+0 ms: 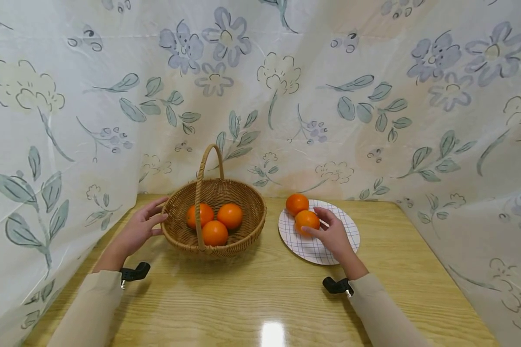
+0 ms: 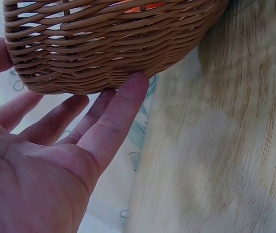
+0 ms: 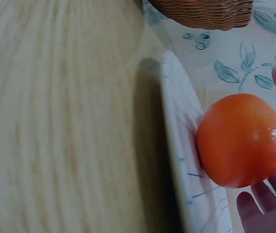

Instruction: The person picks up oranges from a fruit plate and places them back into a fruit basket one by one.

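On the left, a brown wicker basket (image 1: 256,226) with a tall handle holds three oranges, one of them the front orange (image 1: 214,233). My left hand (image 1: 141,226) touches the basket's left side with spread fingers; in the left wrist view the fingertips (image 2: 135,85) rest against the weave. To the right, a white checked plate (image 1: 345,236) bears two oranges. My right hand (image 1: 334,236) is around the nearer orange (image 1: 307,222). In the right wrist view, fingers lie by that orange (image 3: 240,141) on one side, and the thumb stands apart from it. The farther orange (image 1: 297,204) sits just behind.
Everything stands on a light wooden table (image 1: 243,299). A flowered cloth (image 1: 278,106) hangs behind the table and along both sides. Each wrist wears a small black camera mount, such as the left mount (image 1: 135,272). The basket's handle arches well above its rim.
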`<action>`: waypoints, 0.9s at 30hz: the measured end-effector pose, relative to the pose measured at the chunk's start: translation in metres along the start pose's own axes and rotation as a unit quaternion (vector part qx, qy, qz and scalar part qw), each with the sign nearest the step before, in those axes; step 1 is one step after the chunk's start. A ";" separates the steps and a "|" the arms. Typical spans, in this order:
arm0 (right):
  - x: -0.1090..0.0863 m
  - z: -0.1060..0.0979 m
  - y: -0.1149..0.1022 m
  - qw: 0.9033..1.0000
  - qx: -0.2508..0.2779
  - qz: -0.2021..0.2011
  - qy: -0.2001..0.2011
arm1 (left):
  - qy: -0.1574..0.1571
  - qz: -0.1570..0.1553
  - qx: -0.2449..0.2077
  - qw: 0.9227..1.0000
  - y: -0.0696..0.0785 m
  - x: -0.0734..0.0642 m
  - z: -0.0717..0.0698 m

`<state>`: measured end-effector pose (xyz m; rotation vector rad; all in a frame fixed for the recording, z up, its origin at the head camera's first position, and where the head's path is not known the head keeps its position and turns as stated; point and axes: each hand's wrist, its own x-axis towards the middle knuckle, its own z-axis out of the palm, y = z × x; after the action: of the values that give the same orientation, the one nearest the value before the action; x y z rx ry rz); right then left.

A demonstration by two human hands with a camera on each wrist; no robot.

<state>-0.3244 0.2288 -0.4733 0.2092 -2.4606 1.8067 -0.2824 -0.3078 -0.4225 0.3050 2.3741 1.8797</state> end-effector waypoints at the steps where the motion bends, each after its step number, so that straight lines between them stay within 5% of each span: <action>1: 0.000 0.001 0.001 1.000 -0.005 -0.001 -0.003 | 0.000 0.000 0.000 1.000 0.000 0.000 0.000; 17: 0.005 0.007 0.005 0.996 -0.081 0.023 -0.005 | -0.006 -0.001 0.007 1.000 0.001 -0.001 -0.001; 27: 0.006 0.008 0.004 0.996 -0.080 0.038 0.001 | -0.005 -0.002 0.006 1.000 0.000 0.000 -0.001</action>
<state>-0.3305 0.2219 -0.4788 0.1031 -2.6302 1.6236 -0.2829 -0.3091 -0.4223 0.3105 2.3787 1.8584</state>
